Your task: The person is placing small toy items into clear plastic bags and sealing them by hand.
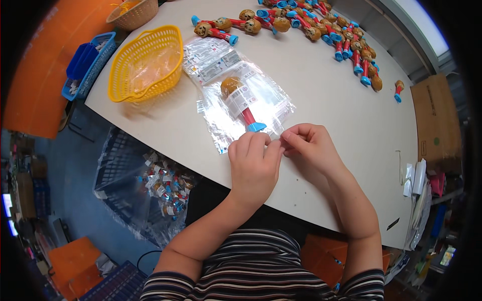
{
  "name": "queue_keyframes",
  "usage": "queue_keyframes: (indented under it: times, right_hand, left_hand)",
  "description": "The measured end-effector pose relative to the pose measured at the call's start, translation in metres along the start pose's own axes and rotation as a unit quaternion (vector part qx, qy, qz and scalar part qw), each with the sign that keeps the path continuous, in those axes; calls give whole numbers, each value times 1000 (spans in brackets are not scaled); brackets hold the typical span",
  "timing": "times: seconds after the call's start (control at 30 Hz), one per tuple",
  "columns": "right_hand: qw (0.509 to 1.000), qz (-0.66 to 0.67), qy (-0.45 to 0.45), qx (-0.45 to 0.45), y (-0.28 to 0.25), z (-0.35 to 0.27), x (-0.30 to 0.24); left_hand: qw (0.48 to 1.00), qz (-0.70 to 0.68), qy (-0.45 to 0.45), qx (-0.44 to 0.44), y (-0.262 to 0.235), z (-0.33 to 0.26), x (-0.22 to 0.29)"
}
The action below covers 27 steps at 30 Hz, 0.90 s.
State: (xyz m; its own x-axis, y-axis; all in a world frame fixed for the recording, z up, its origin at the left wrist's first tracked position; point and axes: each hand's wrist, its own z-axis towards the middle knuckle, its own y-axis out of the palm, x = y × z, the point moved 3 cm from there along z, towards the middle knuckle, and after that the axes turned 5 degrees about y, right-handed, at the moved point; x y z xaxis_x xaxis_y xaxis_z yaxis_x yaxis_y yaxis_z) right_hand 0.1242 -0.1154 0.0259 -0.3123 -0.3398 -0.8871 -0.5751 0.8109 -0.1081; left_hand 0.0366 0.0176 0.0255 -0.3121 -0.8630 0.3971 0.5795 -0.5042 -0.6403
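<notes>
On the table in front of me lies a clear printed plastic bag with a toy figure inside. The figure has a round brown head, a red stem and a blue foot; a white printed label partly covers it. My left hand is closed on the bag's near edge, just below the blue foot. Beside it my right hand pinches the bag's near corner between thumb and forefinger. The fingertips of both hands almost meet there. More flat printed bags lie under and beyond this one.
A yellow basket holding clear plastic stands at the left, near a blue basket and a tan basket. Loose toy figures heap along the far side. A lined blue crate below holds packed figures. A cardboard box stands right.
</notes>
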Motion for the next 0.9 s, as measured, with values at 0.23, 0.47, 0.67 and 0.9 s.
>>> queue_keyframes:
  times: [0.23,0.47,0.67,0.9]
  right_hand:
    - [985,149,86,-7,6,-5,6]
    - [977,197,77,9,13,-7,16]
    - [976,195,92,13,15,-7,17]
    - [978,189,91,19,26,-6,24]
  left_hand:
    - [999,-21,-27,4,7,-2,-1]
    - [999,-22,-35,14,9,-6,3]
    - [995,-102,13,-15,10,-6,-9]
    - [968,-219,43,-111,-1,-9,-28]
